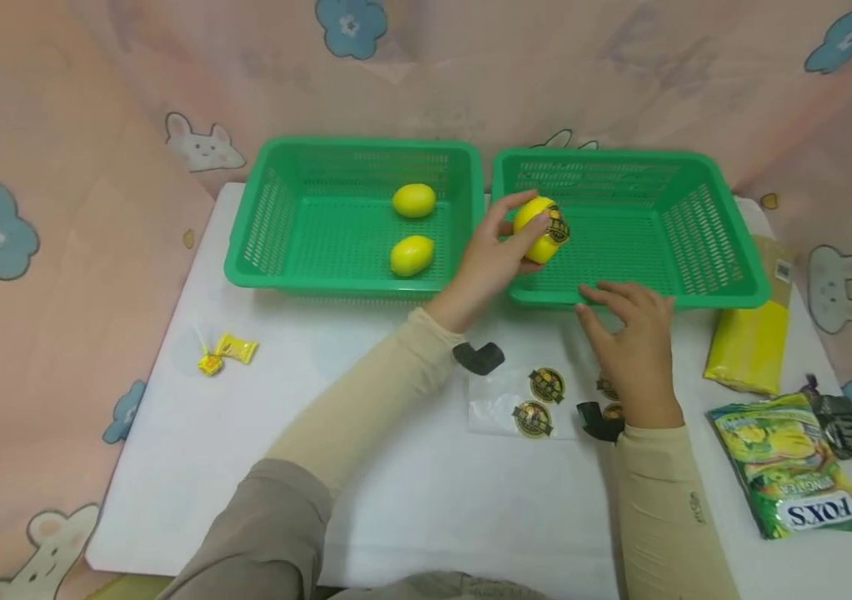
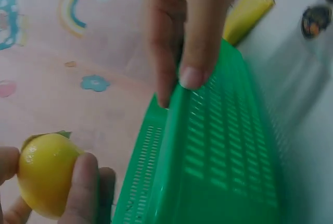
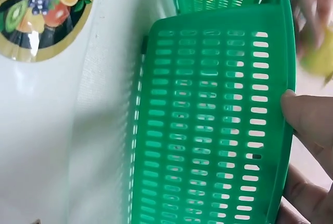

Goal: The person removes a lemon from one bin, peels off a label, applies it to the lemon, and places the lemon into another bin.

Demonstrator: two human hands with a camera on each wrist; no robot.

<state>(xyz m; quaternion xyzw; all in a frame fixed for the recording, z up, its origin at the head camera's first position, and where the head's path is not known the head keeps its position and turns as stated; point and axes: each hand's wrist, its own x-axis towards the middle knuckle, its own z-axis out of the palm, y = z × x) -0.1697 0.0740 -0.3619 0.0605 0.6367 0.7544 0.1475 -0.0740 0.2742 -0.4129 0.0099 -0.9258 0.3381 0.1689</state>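
At the far left of the white table (image 1: 396,517) lie small yellow candy wrappers (image 1: 225,353). Behind them stands the left green basket (image 1: 276,208), with two plain lemons (image 1: 413,255) inside, one behind the other and apart.

The left hand (image 1: 488,260) reaches forward across the gap between the baskets and grips a lemon with a round sticker (image 1: 542,228), fingers and thumb curled around it. The fruit is held in the air above the near left corner of the right green basket (image 1: 719,242); in the left wrist view the same lemon (image 2: 44,179) sits between thumb and fingers beside the basket's wall (image 2: 223,161).

On the table in front lies a clear sheet (image 1: 497,408) bearing round stickers (image 1: 547,385).

The right hand (image 1: 632,342) rests with loosely spread, relaxed fingers on the near rim of the right basket, holding nothing; the right wrist view shows fingertips (image 3: 307,117) touching that rim (image 3: 283,78).

Further right lie a yellow packet (image 1: 752,346) just beside the basket, then a green candy bag (image 1: 794,462) near the table's right edge.
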